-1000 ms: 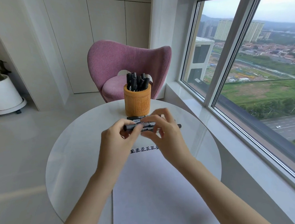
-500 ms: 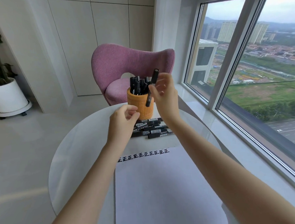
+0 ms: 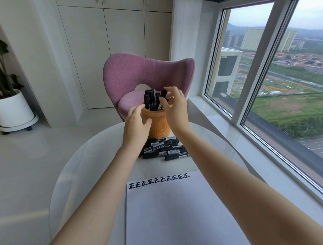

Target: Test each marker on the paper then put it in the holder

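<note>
At the far left a white pot [image 3: 11,108] with a dark-leaved plant stands on the floor. Next comes the round white table [image 3: 79,166], with a pink chair [image 3: 129,75] behind its far edge.

The left hand [image 3: 136,123] grips the holder [image 3: 159,128], an orange-brown cup standing upright at the far side of the table. Its fingers curl round the cup's left wall up to the rim and its thumb lies across the front. A bunch of black markers [image 3: 151,101] stands upright in the holder, their caps above the rim.

The right hand [image 3: 175,108] is at the holder's right rim. Thumb and forefinger pinch one black marker [image 3: 163,94] near its upper end, and the other fingers are curled behind it. This marker leans left, its top beside the caps of the bunch. Its lower part seems to be inside the holder already, though the hand hides it.

Just in front of the holder, between the two forearms, a pile [image 3: 163,150] of black markers lies flat on the table. Nearer the person lies the paper [image 3: 179,218], a white sheet with a row of black characters along its far edge.

On the right a window [image 3: 266,84] looks out on towers and green fields.
</note>
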